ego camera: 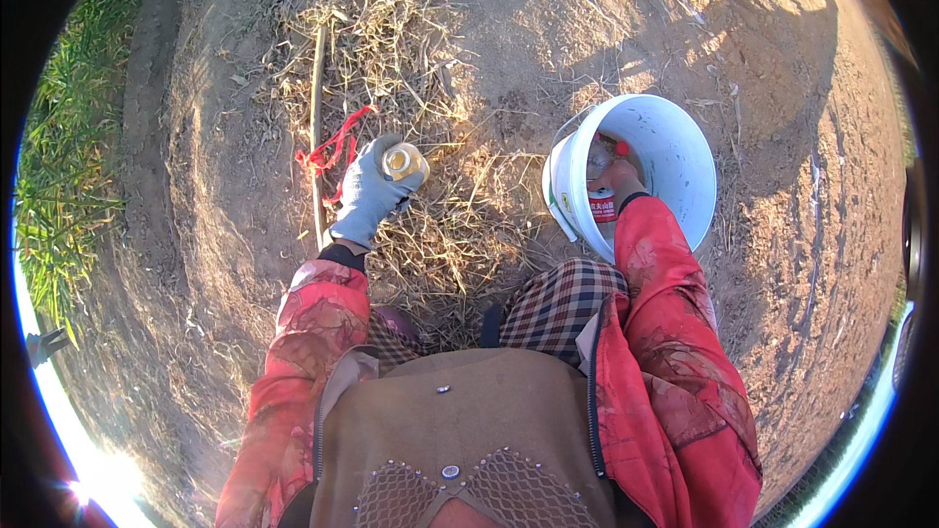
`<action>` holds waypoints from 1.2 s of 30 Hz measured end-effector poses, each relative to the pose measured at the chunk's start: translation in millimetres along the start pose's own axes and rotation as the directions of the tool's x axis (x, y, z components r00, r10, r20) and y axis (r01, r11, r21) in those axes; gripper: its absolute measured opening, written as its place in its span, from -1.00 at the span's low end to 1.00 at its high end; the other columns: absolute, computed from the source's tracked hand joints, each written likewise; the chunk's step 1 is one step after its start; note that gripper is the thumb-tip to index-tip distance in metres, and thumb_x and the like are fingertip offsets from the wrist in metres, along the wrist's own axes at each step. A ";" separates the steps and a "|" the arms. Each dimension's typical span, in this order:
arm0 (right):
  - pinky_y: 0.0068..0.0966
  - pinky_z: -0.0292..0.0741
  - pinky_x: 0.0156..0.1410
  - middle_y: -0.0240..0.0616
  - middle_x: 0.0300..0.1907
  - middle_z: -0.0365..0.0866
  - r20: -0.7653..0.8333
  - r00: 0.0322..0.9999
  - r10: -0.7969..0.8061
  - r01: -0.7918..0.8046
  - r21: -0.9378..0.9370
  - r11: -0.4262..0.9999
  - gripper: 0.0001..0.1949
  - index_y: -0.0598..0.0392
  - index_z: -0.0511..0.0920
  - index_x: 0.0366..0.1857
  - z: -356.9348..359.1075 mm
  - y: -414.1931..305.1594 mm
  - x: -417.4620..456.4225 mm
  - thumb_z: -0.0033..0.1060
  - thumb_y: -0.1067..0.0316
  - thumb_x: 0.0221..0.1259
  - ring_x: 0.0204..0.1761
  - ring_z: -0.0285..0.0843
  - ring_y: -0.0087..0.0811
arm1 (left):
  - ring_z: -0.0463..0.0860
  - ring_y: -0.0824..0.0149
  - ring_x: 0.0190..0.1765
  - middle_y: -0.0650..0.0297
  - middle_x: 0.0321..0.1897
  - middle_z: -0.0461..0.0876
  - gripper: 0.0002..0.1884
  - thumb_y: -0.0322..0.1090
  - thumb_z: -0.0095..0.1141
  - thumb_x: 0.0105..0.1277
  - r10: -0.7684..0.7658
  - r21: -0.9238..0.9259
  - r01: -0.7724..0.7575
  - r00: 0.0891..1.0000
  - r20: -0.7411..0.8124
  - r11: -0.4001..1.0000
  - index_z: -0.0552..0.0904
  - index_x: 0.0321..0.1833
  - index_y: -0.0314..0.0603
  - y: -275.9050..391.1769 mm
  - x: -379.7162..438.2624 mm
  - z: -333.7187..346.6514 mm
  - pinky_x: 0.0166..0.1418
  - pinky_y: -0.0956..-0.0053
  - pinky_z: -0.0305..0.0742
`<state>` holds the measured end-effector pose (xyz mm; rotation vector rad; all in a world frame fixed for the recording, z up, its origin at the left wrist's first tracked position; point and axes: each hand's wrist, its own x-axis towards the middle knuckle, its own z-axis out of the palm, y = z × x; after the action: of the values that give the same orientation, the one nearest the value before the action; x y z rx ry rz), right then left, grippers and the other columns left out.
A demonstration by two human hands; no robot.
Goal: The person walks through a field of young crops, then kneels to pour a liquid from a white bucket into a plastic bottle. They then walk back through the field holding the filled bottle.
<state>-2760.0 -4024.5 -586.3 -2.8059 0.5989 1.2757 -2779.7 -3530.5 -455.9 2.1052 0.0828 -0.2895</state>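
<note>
My left hand (367, 187), in a grey work glove, grips a small yellowish bottle (406, 162). Its round pale mouth faces up towards me. Beside the glove, a red strip (334, 154) is tied around a thin wooden stick (317, 99). My right hand (618, 174), without a glove, reaches inside a white plastic bucket (678, 154). Around it lie clear plastic bottles, one with a red cap (622, 149) and one with a red printed label (603, 207). The fingertips are hidden, so whether they hold a bottle is unclear.
Dry straw (469, 235) lies over the bare soil (506, 81) between stick and bucket. The bucket tilts and has a wire handle (568, 125). My checked-trouser knee (565, 301) is close to its near side. Green grassy plants (66, 161) grow along the far left.
</note>
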 end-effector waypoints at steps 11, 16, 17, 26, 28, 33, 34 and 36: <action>-0.30 0.57 0.47 -0.12 0.34 0.70 0.026 1.000 0.011 -0.012 0.049 0.999 -0.10 0.13 0.72 0.24 -12.5 -4.2 -14.6 0.80 -0.27 -0.21 0.37 0.68 -0.23 | 0.72 0.36 0.18 0.22 0.17 0.72 -0.26 -0.28 0.60 0.15 0.027 0.035 -0.027 1.000 -0.015 0.999 0.55 0.41 -0.22 -6.0 -0.7 -2.1 0.30 0.42 0.66; -0.31 0.56 0.48 -0.11 0.35 0.69 0.042 0.999 0.007 -0.008 0.026 1.000 -0.10 0.12 0.71 0.26 -10.2 -3.7 -9.7 0.80 -0.27 -0.21 0.38 0.66 -0.21 | 0.73 0.36 0.17 0.21 0.16 0.72 -0.26 -0.25 0.60 0.16 0.023 -0.006 -0.023 1.000 -0.013 1.000 0.55 0.41 -0.22 -8.1 0.7 -0.6 0.29 0.43 0.66; -0.31 0.55 0.49 -0.11 0.36 0.68 0.042 0.999 0.006 -0.007 0.020 1.000 -0.09 0.12 0.71 0.26 -9.2 -3.7 -8.4 0.80 -0.27 -0.21 0.39 0.66 -0.21 | 0.73 0.36 0.17 0.20 0.16 0.72 -0.25 -0.25 0.60 0.16 0.018 0.013 -0.018 1.000 -0.010 1.000 0.54 0.41 -0.23 -8.8 0.9 -0.5 0.28 0.43 0.66; -0.30 0.52 0.51 -0.10 0.42 0.63 0.050 0.999 0.015 -0.016 0.015 1.000 -0.02 0.10 0.66 0.33 -7.0 0.3 -2.4 0.78 -0.32 -0.23 0.43 0.61 -0.21 | 0.75 0.15 0.20 0.12 0.16 0.74 -0.25 -0.02 0.62 0.10 0.038 0.028 -0.037 0.999 -0.039 0.999 0.60 0.34 -0.15 -22.4 5.0 4.9 0.30 0.26 0.64; -0.32 0.56 0.48 -0.04 0.38 0.66 0.031 0.999 -0.011 0.010 0.032 0.999 -0.01 0.17 0.66 0.32 -10.5 -1.9 -9.1 0.79 -0.27 -0.27 0.39 0.66 -0.19 | 0.75 0.14 0.19 0.12 0.15 0.74 -0.25 0.00 0.62 0.10 0.056 0.047 -0.054 0.998 -0.043 0.997 0.61 0.33 -0.15 -22.6 3.9 4.1 0.29 0.25 0.64; -0.34 0.57 0.45 -0.03 0.37 0.66 0.042 0.999 -0.026 0.025 0.028 0.999 0.03 0.23 0.63 0.33 -11.8 -0.8 -7.9 0.79 -0.28 -0.30 0.37 0.68 -0.18 | 0.75 0.17 0.20 0.13 0.16 0.74 -0.24 -0.02 0.63 0.09 0.031 0.019 -0.030 0.999 -0.044 0.999 0.60 0.33 -0.15 -22.4 4.5 5.0 0.30 0.28 0.64; -0.34 0.56 0.46 -0.03 0.38 0.65 0.042 0.999 -0.028 0.028 0.018 0.999 0.04 0.23 0.63 0.33 -10.4 -0.9 -5.5 0.77 -0.30 -0.29 0.38 0.67 -0.18 | 0.74 0.18 0.21 0.13 0.16 0.74 -0.23 -0.02 0.64 0.08 0.025 0.003 -0.025 0.999 -0.046 1.000 0.60 0.33 -0.15 -22.7 4.2 5.1 0.30 0.29 0.64; -0.35 0.53 0.49 -0.04 0.40 0.64 0.039 0.999 -0.034 0.035 -0.019 0.999 0.05 0.22 0.62 0.35 -3.3 0.5 1.9 0.74 -0.33 -0.27 0.40 0.64 -0.19 | 0.74 0.22 0.21 0.14 0.16 0.74 -0.23 -0.03 0.64 0.09 0.005 -0.027 -0.006 1.000 -0.025 1.000 0.60 0.34 -0.16 -19.1 1.9 4.5 0.30 0.31 0.64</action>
<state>-2756.7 -4026.1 -585.4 -2.7871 0.5370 1.3339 -2782.0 -3524.3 -474.5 2.0825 0.0950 -0.2579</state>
